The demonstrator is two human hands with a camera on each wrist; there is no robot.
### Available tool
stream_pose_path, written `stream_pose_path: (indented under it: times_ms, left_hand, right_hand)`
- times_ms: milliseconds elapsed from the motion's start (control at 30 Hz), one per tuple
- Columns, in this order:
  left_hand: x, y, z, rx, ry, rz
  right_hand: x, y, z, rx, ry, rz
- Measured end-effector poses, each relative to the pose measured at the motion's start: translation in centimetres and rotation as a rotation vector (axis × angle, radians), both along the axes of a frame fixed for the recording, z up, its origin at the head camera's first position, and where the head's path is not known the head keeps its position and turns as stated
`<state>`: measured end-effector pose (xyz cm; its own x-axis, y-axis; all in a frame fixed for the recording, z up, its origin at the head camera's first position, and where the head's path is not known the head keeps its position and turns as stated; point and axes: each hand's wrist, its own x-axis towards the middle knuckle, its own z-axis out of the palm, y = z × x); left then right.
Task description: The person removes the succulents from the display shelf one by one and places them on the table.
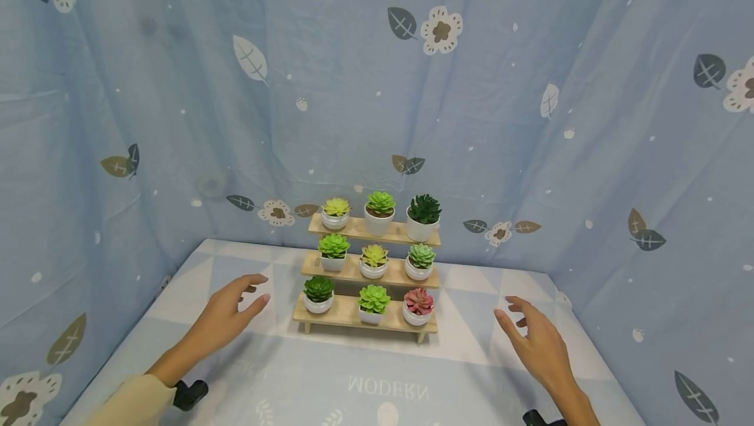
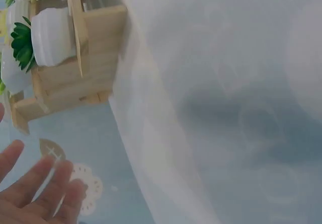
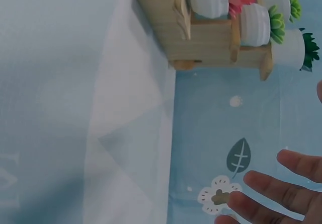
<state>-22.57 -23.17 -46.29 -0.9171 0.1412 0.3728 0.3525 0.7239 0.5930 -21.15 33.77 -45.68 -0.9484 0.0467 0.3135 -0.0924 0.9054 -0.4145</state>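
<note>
A three-tier wooden stand (image 1: pixel 353 317) holds several potted succulents, three on each tier. On its bottom tier are a dark green plant (image 1: pixel 319 290), a bright green one (image 1: pixel 374 299) and a red one (image 1: pixel 418 302). The left hand (image 1: pixel 220 319) hovers left of the stand, fingers spread and relaxed, holding nothing. To the right, farther from the stand, the right hand (image 1: pixel 539 345) is raised with loosely bent, parted fingers, also holding nothing. In the left wrist view the left hand (image 2: pixel 40 194) is beside the stand; the right wrist view shows the right hand (image 3: pixel 282 194) below the stand's side.
The stand rests on a table (image 1: pixel 283 373) covered with a pale blue and white cloth. A light blue curtain (image 1: pixel 353 86) with leaves and flowers hangs behind and on both sides. Dark straps or devices (image 1: pixel 190 395) are on the wrists.
</note>
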Motion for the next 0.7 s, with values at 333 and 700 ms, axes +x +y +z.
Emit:
stream_pose_path:
  times_ms: [333, 700]
  left_hand:
    - [-1.7, 1.6, -1.0, 0.125, -0.023, 0.02]
    - [-3.9, 2.4, -1.7, 0.257, -0.155, 0.04]
  right_hand:
    - [-0.5, -1.4, -1.6, -0.082, 0.011, 0.016]
    - [-1.1, -3.3, -3.0, -0.138, 0.009, 0.03]
